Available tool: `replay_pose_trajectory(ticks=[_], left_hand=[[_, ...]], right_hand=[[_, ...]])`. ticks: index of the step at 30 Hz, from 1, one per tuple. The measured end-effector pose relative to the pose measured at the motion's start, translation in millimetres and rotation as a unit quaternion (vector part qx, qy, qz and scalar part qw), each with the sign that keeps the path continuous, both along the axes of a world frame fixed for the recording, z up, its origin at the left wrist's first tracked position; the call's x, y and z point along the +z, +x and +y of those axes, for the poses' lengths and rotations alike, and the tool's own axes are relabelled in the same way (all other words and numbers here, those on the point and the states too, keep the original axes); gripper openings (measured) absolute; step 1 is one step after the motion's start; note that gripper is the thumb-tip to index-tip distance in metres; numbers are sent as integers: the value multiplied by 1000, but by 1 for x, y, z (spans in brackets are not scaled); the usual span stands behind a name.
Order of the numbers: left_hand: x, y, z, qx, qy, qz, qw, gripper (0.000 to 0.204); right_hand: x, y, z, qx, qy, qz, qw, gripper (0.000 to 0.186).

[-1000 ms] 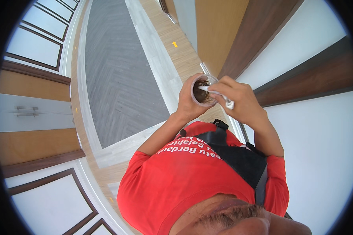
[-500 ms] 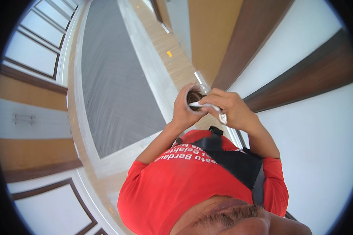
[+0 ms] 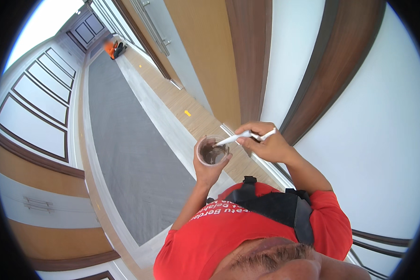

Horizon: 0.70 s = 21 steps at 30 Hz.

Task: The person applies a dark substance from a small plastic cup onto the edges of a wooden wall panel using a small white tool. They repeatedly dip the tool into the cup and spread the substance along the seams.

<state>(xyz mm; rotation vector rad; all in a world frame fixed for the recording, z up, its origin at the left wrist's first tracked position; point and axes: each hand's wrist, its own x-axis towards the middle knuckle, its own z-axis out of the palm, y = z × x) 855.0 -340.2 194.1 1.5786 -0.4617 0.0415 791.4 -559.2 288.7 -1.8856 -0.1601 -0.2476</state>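
My left hand (image 3: 205,170) is closed around a clear plastic cup (image 3: 226,150) of dark brown substance, below and left of my other hand. My right hand (image 3: 268,142) grips a white slender tool (image 3: 238,137) between thumb and fingers; its tip reaches into the cup, and the other end, bent or irregular, sticks out past my fingers. I cannot make out whether the tip has bristles. My red shirt and a black strap are beneath my hands.
A corridor with a grey-centred floor (image 3: 116,135) runs away from me, between panelled walls (image 3: 44,116) and, at right, wooden doors (image 3: 196,46) with metal handles. Far along the right side a person in orange (image 3: 112,49) is low on the floor beside a dark item.
The view has swung to show more of the corridor and the person in orange. Cup and hands sit lower in the picture; the tool lies flatter, with more of it showing above the cup.
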Motion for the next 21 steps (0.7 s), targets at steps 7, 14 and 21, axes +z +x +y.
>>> replay_pose_trajectory(ticks=[7, 14, 21], left_hand=[[1, -1, 5, -7, 16, 13, 1000, 89], [-9, 2, 1, 0, 17, 13, 1000, 89], [-16, 5, 5, 32, 33, -5, 999, 88]], right_hand=[[47, -5, -31, -185, 96, -181, 961, 23], [101, 18, -76, -356, -39, -377, 854, 22], [125, 47, -100, -400, -188, -463, 768, 20]])
